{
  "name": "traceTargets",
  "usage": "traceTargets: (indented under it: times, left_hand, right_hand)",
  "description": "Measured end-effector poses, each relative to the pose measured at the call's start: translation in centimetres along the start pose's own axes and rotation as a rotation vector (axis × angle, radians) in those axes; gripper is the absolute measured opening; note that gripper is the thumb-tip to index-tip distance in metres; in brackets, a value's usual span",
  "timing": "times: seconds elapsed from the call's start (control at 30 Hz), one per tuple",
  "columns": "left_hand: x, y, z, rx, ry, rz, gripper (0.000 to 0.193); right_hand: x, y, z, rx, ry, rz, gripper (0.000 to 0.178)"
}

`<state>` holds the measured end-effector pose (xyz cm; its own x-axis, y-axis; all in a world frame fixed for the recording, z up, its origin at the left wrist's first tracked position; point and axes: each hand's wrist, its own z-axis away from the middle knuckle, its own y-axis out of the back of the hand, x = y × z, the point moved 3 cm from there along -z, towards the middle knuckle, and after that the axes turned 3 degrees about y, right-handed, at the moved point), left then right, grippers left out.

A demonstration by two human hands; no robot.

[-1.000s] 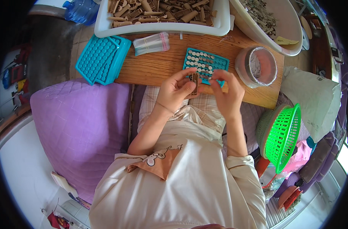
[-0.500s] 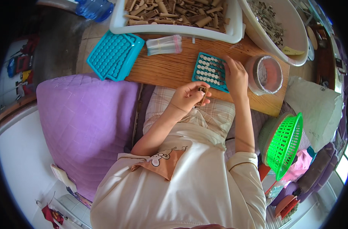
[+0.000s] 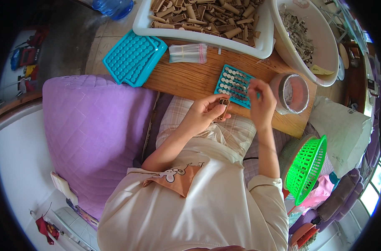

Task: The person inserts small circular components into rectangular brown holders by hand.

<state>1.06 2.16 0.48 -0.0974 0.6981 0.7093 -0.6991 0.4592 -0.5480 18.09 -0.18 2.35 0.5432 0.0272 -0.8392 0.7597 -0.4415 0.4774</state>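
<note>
My left hand is closed around a small brown plastic housing, its hollow side turned up and the thumb pressed against it. My right hand hovers at the right edge of a small turquoise tray, with its fingers curled together. Whatever those fingertips hold, if anything, is too small to make out. Rows of white and greyish round discs sit in the tray, which lies on the wooden table just beyond my left hand.
A white bin heaped with brown plastic parts stands at the far side. Right of it is a large pale basin of metal pieces. A round tub, a turquoise dimpled tray, clear plastic bags and a green basket are around me.
My right hand has come back from over the tray's discs toward its right edge, fingers more curled. My left hand still holds the brown housing. The whole view has shifted slightly.
</note>
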Motion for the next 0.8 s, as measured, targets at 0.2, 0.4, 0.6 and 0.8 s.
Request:
traceTargets:
  times: [0.2, 0.4, 0.6, 0.8]
  left_hand:
    - [0.3, -1.6, 0.2, -0.032, -0.054, 0.108, 0.032]
    - [-0.6, -0.4, 0.1, -0.014, 0.015, 0.049, 0.029]
    - [-0.5, 1.4, 0.6, 0.116, -0.046, 0.051, 0.022]
    - [-0.1, 0.8, 0.1, 0.103, -0.032, 0.047, 0.022]
  right_hand:
    - [-4.2, -1.2, 3.0, 0.034, 0.314, -0.118, 0.019]
    - [-3.3, -0.5, 3.6, -0.191, 0.199, -0.147, 0.017]
    - [2.5, 1.1, 2.0, 0.014, -0.244, 0.073, 0.015]
    - [3.9, -0.4, -0.3, -0.018, 0.077, 0.523, 0.011]
